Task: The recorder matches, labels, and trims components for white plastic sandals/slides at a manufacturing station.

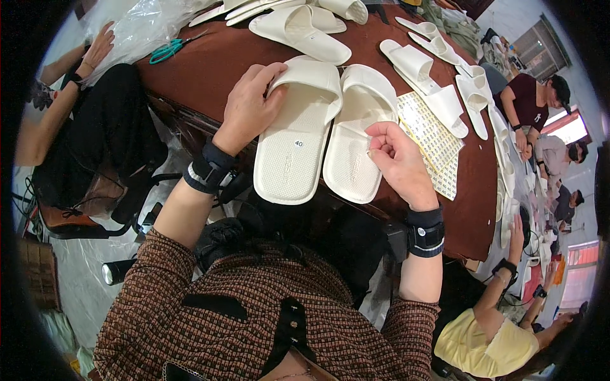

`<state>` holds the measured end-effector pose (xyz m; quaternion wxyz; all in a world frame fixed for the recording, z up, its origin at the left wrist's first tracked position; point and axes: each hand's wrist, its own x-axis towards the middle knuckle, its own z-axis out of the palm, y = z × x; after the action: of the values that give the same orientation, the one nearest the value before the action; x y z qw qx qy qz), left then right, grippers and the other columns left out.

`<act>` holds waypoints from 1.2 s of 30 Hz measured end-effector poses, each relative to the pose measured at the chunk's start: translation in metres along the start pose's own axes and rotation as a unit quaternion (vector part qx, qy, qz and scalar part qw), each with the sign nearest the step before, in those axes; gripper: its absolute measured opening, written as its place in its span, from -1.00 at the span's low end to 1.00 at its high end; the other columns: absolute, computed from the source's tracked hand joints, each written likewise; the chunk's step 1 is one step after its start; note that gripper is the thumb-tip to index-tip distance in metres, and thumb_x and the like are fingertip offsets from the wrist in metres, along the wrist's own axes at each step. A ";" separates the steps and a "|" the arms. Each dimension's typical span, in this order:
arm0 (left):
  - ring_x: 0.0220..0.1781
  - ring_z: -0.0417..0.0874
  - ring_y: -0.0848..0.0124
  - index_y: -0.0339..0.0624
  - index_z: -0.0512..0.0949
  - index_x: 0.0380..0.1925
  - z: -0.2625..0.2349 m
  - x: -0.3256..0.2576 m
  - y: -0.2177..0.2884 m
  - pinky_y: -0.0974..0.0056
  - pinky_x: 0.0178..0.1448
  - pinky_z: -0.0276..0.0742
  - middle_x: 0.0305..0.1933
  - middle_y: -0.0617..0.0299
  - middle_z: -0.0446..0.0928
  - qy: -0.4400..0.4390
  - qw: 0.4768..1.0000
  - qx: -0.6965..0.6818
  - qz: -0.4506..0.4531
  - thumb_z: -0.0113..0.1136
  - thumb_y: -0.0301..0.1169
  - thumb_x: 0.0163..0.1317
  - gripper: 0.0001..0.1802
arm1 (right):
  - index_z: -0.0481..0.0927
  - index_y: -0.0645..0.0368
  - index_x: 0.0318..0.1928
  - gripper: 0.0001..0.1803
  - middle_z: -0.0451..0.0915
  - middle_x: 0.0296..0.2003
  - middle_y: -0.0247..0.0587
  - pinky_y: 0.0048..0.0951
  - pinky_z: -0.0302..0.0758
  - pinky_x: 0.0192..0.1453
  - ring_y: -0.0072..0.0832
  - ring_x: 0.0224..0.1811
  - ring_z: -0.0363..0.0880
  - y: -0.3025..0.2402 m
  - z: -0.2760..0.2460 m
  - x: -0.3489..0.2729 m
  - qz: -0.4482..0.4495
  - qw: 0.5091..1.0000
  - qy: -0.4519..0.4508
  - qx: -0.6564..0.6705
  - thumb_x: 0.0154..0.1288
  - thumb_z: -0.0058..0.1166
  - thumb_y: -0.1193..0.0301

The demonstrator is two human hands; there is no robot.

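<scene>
White left slipper [286, 168] and right slipper [352, 168]: side by side, toes overhanging the near table edge.
Left hand [251, 105]: grips the left slipper's strap.
Right hand [399, 159]: fingertips pinched narrow over the right slipper; cannot tell whether on anything.
Risk: a slackened left grip could let the overhanging slipper tip.
Brown table [473, 203]: sticker sheets [432, 133], teal scissors [173, 47], more slippers [298, 32].
Room: co-workers [530, 101] rightward.

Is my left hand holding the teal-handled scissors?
No, your left hand holds a white slide sandal by its strap; the scissors lie apart.
</scene>
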<state>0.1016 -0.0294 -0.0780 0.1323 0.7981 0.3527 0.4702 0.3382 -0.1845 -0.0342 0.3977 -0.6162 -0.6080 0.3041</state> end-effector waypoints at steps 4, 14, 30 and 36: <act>-0.18 0.60 0.19 -0.19 0.52 0.06 0.001 0.001 -0.002 0.24 -0.06 0.52 -0.09 0.04 0.55 0.005 1.000 -0.003 0.010 0.15 -0.46 0.21 -0.62 | 0.50 0.31 -0.05 -0.72 0.50 -0.40 -0.28 -0.50 0.48 -0.18 -0.54 -0.35 0.48 -0.001 0.000 0.001 0.002 0.999 0.004 -0.046 0.19 0.04 0.61; -0.18 0.60 0.20 -0.20 0.53 0.05 0.000 0.001 0.000 0.25 -0.06 0.53 -0.10 0.05 0.54 0.002 1.000 0.008 0.005 0.14 -0.46 0.21 -0.63 | 0.51 0.31 -0.06 -0.74 0.53 -0.35 -0.31 -0.53 0.49 -0.14 -0.57 -0.30 0.50 0.011 -0.004 0.006 0.003 0.998 0.004 0.059 0.21 0.07 0.59; -0.15 0.60 0.21 -0.18 0.52 0.08 0.000 0.000 0.000 0.25 -0.02 0.51 -0.09 0.06 0.54 -0.009 1.000 0.003 -0.005 0.13 -0.46 0.21 -0.61 | 0.51 0.29 -0.06 -0.74 0.51 -0.36 -0.27 -0.51 0.48 -0.19 -0.56 -0.34 0.48 0.013 0.002 0.005 0.012 0.999 0.035 -0.021 0.21 0.08 0.58; -0.19 0.59 0.20 -0.19 0.52 0.07 -0.001 0.000 -0.003 0.24 -0.03 0.52 -0.11 0.06 0.54 0.008 1.000 0.004 0.010 0.14 -0.45 0.21 -0.61 | 0.51 0.29 -0.06 -0.75 0.51 -0.38 -0.26 -0.50 0.48 -0.20 -0.53 -0.35 0.48 0.012 0.010 0.005 -0.003 0.997 0.072 -0.026 0.22 0.04 0.59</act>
<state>0.0998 -0.0278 -0.0793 0.1217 0.7985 0.3475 0.4762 0.3363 -0.1777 -0.0490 0.4252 -0.6448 -0.5876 0.2414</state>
